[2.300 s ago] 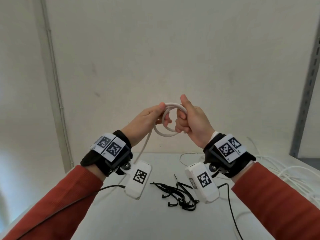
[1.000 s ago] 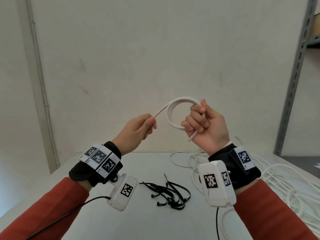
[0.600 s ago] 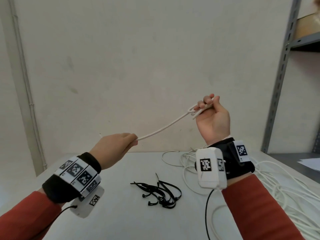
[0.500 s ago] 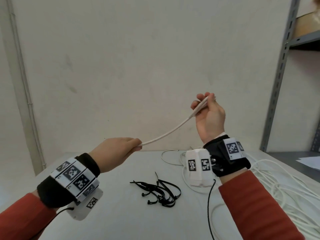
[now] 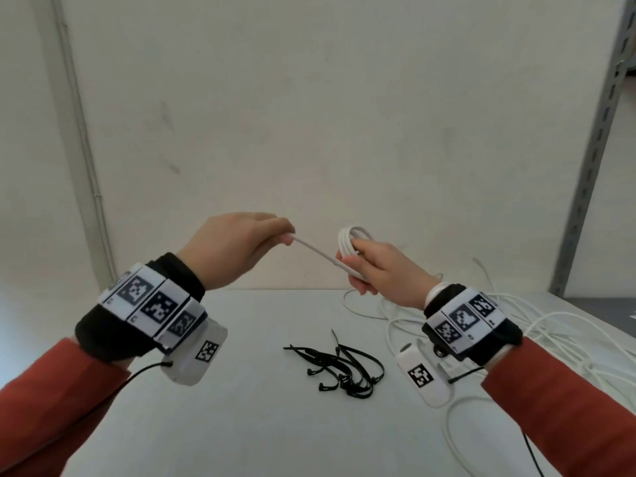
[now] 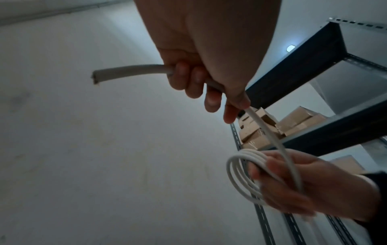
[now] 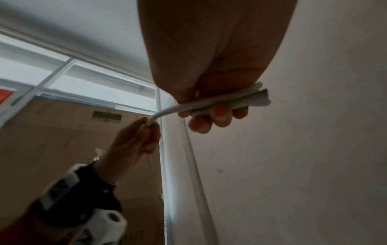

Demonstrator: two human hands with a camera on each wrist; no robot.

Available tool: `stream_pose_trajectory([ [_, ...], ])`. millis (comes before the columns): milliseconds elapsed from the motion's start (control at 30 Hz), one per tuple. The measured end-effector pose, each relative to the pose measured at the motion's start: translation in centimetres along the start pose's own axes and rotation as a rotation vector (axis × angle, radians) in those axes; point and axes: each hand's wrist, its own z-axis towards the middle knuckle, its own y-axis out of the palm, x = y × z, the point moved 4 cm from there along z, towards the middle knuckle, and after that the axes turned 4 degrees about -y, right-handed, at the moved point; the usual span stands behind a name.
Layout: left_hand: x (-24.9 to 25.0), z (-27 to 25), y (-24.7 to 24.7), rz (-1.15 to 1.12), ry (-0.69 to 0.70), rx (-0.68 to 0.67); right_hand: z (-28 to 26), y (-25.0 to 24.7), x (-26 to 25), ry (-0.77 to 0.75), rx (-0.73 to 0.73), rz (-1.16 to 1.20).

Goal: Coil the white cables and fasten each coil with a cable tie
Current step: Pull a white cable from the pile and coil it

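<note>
1. Over on the left, the left hand [image 5: 237, 249] is pinching the white cable [image 5: 315, 253] close to its free end, the fingers curled round it; in the left wrist view a short cut stub [image 6: 125, 73] is poking out behind the fist. That looks like a feeding hold, keeping the last straight run taut so the next turn lies flat.
2. That hand is riding knuckles-up above the bench [image 5: 241, 407], the wrist roughly level and the forearm rising from the lower left.
3. Moving across, the straight stretch of cable is sloping down and rightward from one grip to the other, well above the bench.
4. Below it, a heap of black cable ties [image 5: 339, 368] is lying on the bench between the two forearms, in easy reach for the fastening step, which I judge is not yet begun.
5. On the right, the right hand [image 5: 380, 270] is clamping the coil [image 5: 351, 241], fingers wrapped over the gathered loops so they cannot spring apart; several turns are showing above the fingers.
6. That hand is angled inward towards the left one, its wrist at about the same height.
7. Far right, more loose white cables [image 5: 550, 325] are sprawling on the bench, uncoiled.
</note>
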Motion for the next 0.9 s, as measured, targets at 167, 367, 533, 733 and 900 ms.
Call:
stream_pose_trajectory([
  [167, -0.9, 0.7, 0.7, -0.1, -0.164, 0.01, -0.5, 0.6, -1.5, 0.06, 0.045, 0.419],
  [367, 0.0, 1.2, 2.6, -0.439, -0.299, 0.086, 0.3, 0.1, -2.4, 0.077, 0.192, 0.824],
  [533, 1.4, 0.4, 5.0, -0.686, -0.515, 0.142, 1.3, 0.4, -2.8, 0.137, 0.319, 1.0],
  [733, 3.0, 0.2, 6.1, -1.023, -0.799, 0.147, 1.9, 1.1, -2.3, 0.22, 0.524, 1.067],
  [900, 4.1, 0.7, 6.7, -1.135, -0.795, 0.231, 2.3, 1.5, -2.3, 0.239, 0.698, 1.095],
])
